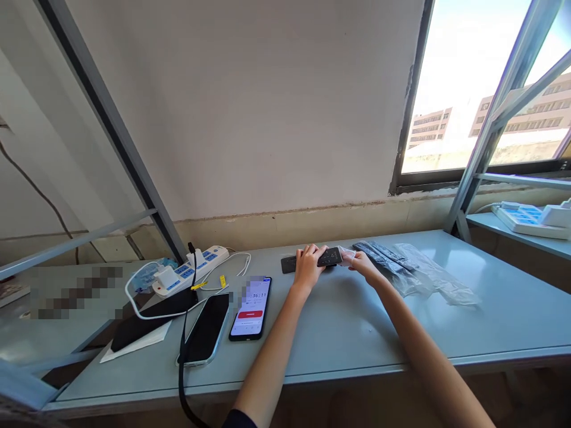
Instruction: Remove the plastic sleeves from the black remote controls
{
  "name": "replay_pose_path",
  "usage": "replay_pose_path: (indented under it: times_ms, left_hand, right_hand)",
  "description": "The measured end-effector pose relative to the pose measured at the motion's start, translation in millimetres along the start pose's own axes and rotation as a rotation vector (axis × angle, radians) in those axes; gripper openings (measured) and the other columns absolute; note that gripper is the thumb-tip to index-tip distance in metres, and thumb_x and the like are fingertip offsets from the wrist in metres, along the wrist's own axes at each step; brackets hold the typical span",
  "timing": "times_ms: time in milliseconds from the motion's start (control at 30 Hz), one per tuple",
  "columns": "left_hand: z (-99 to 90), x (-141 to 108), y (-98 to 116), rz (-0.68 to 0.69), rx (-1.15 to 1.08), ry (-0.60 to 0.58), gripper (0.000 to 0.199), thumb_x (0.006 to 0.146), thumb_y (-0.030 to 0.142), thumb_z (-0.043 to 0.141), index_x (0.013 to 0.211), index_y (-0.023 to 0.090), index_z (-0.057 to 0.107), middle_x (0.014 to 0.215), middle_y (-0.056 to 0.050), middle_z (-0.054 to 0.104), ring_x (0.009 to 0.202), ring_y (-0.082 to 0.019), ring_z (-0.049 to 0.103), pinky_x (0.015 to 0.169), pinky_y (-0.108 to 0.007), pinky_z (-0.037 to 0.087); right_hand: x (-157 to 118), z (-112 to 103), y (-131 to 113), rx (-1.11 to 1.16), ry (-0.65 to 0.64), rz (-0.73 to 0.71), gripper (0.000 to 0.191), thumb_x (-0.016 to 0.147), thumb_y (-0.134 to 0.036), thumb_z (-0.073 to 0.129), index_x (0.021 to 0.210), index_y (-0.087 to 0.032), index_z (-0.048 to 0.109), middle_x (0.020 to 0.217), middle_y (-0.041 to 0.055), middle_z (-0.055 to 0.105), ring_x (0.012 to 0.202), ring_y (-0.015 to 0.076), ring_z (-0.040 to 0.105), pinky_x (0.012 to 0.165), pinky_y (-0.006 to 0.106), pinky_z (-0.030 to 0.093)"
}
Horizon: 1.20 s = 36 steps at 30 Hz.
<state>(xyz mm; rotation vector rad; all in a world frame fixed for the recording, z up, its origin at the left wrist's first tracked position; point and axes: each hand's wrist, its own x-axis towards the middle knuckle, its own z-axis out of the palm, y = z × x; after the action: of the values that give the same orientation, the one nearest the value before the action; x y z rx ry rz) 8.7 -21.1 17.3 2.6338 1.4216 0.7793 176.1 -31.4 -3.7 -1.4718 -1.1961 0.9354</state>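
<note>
My left hand [309,264] is closed around a slim black remote control [330,257] with small pale markings, held just over the desk. Another flat black piece [288,265] lies beneath and to the left of that hand, partly covered by it. At the remote's right end, my right hand [362,264] pinches a clear plastic sleeve [347,255]. Whether the sleeve still covers part of the remote cannot be made out. Just right of my right hand lie a dark item in clear wrapping [386,261] and a crumpled clear plastic bag [439,273].
On the left lie a lit phone [250,309], a dark-screened phone [207,329], a white power strip [191,270] with cables, and a black flat case [147,318] on white paper. A black strap [182,356] hangs over the desk's front edge. Metal posts [484,119] flank the desk [357,333].
</note>
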Motion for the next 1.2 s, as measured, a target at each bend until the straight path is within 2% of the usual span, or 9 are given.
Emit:
replay_pose_path:
  times_ms: [267, 500, 600, 700, 800, 1000, 1100, 1200]
  left_hand:
    - [-1.8, 0, -1, 0.009, 0.038, -0.013, 0.045, 0.081, 0.013, 0.064, 0.12, 0.032, 0.058, 0.103, -0.001, 0.06, 0.104, -0.019, 0.054, 0.085, -0.029, 0.036]
    - [-6.2, 2, -12, -0.026, 0.09, 0.015, 0.044, 0.076, 0.015, 0.07, 0.115, 0.033, 0.062, 0.102, -0.001, 0.063, 0.101, -0.02, 0.054, 0.085, -0.03, 0.039]
    - [-6.0, 3, -13, -0.044, 0.081, 0.034, 0.042, 0.075, 0.015, 0.071, 0.112, 0.033, 0.064, 0.101, -0.001, 0.064, 0.1, -0.02, 0.055, 0.084, -0.03, 0.039]
    - [-4.4, 4, -14, -0.072, 0.055, 0.041, 0.038, 0.076, 0.017, 0.071, 0.109, 0.032, 0.065, 0.099, 0.0, 0.064, 0.098, -0.02, 0.056, 0.084, -0.029, 0.039]
    - [-4.6, 4, -16, -0.127, 0.035, 0.05, 0.036, 0.075, 0.016, 0.072, 0.108, 0.03, 0.066, 0.101, -0.001, 0.065, 0.099, -0.02, 0.057, 0.084, -0.03, 0.039]
    - [-8.1, 3, -20, -0.219, 0.015, 0.135, 0.03, 0.076, 0.014, 0.07, 0.103, 0.026, 0.065, 0.104, -0.003, 0.066, 0.103, -0.021, 0.058, 0.085, -0.03, 0.04]
    - [-7.7, 2, -20, -0.244, -0.02, 0.169, 0.022, 0.081, 0.014, 0.063, 0.099, 0.025, 0.066, 0.104, -0.003, 0.067, 0.103, -0.02, 0.059, 0.086, -0.029, 0.04]
    - [-7.7, 3, -20, -0.373, -0.064, 0.196, 0.022, 0.088, 0.014, 0.05, 0.098, 0.025, 0.067, 0.104, -0.003, 0.068, 0.102, -0.019, 0.06, 0.085, -0.028, 0.041]
  right_hand:
    - [-12, -3, -11, 0.059, -0.029, -0.04, 0.046, 0.053, -0.058, 0.074, 0.075, -0.017, 0.07, 0.079, 0.0046, 0.065, 0.083, 0.0193, 0.058, 0.061, 0.023, 0.044]
    - [-6, 3, -9, 0.092, -0.005, -0.1, 0.045, 0.052, -0.054, 0.077, 0.077, -0.017, 0.068, 0.096, 0.0053, 0.064, 0.086, 0.0192, 0.059, 0.061, 0.024, 0.048]
    - [-1, 1, -6, 0.119, 0.043, -0.115, 0.042, 0.051, -0.052, 0.078, 0.072, -0.017, 0.067, 0.097, 0.0057, 0.063, 0.083, 0.0178, 0.059, 0.063, 0.024, 0.048]
    - [3, -5, -1, 0.149, 0.113, -0.13, 0.038, 0.05, -0.049, 0.078, 0.061, -0.016, 0.062, 0.103, 0.007, 0.063, 0.088, 0.0185, 0.059, 0.064, 0.023, 0.048]
    - [7, -12, 4, 0.175, 0.201, -0.135, 0.036, 0.054, -0.05, 0.075, 0.062, -0.016, 0.064, 0.108, 0.0074, 0.062, 0.095, 0.0196, 0.058, 0.063, 0.021, 0.048]
    - [21, -17, 18, 0.209, 0.407, -0.072, 0.047, 0.069, -0.064, 0.059, 0.078, -0.018, 0.063, 0.09, 0.0072, 0.064, 0.084, 0.0199, 0.062, 0.054, 0.022, 0.047]
    - [29, -20, 26, 0.217, 0.452, -0.04, 0.054, 0.08, -0.071, 0.041, 0.086, -0.02, 0.058, 0.078, 0.0054, 0.061, 0.071, 0.0177, 0.062, 0.051, 0.024, 0.047]
    - [34, -29, 31, 0.214, 0.492, -0.003, 0.056, 0.089, -0.069, 0.023, 0.098, -0.022, 0.053, 0.07, 0.0038, 0.057, 0.059, 0.0161, 0.06, 0.05, 0.026, 0.049]
